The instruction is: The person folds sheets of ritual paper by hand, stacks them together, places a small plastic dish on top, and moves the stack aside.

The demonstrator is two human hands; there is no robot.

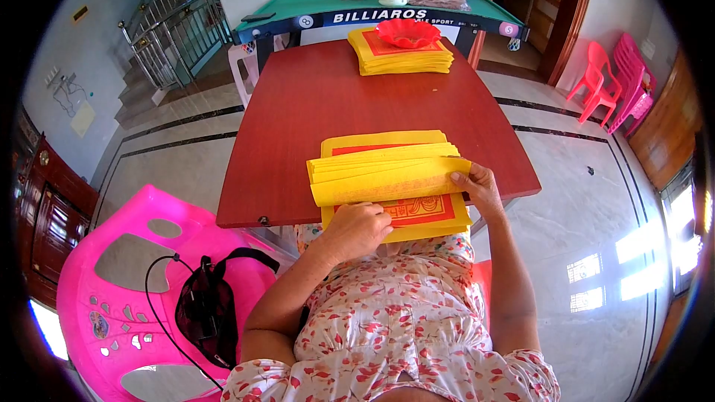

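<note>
**Keep the folded yellow sheets [372, 192] level**

They lie over printed paper [421, 212] at the near edge of the bench [298, 115]. The right hand [481, 187] has its grip clamped on their right end; the left hand's [356, 229] grip, by their lower edge, cannot be told. Even pressure should align the layers.

One head-worn camera looks forward and down over a floral top [387, 320] to the nearby red table [357, 100], its wide, dark-rimmed view reaching the billiard table [372, 17] beyond.
</note>
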